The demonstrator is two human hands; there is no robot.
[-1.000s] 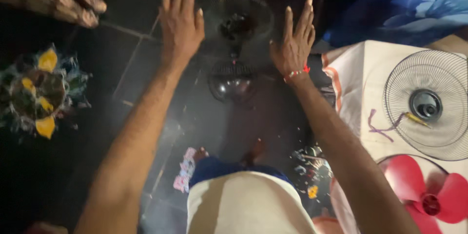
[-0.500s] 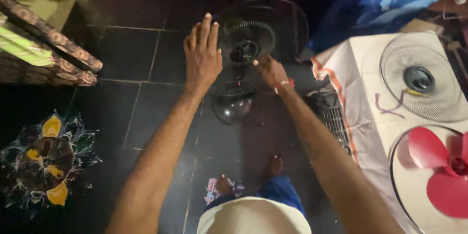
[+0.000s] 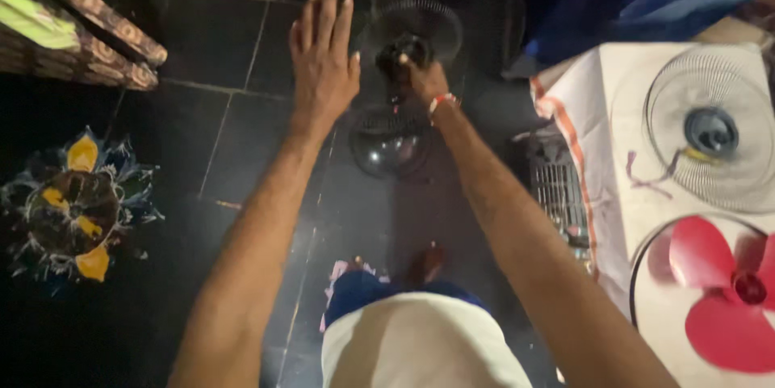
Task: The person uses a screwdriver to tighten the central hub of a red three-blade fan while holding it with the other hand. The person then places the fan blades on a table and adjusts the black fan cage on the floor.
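Note:
A black pedestal fan (image 3: 476,0) stands on the dark tiled floor ahead of me, its round guard facing up, and its round base (image 3: 387,146) shows lower down. My left hand (image 3: 323,57) is flat with fingers apart against the left rim of the guard. My right hand (image 3: 424,77), with a red and white band at the wrist, is closed on the fan's centre hub (image 3: 401,50). My feet and light shorts show at the bottom.
A table with a white cloth (image 3: 597,105) at the right holds a loose wire fan guard (image 3: 710,130) and a red fan blade (image 3: 726,291) in another guard. A coloured floor drawing (image 3: 77,202) lies at the left. Patterned boxes (image 3: 81,33) sit top left.
My right hand has gone from the guard's right rim to the centre hub and closed on it. My left hand stays spread on the left rim. The view has shifted.

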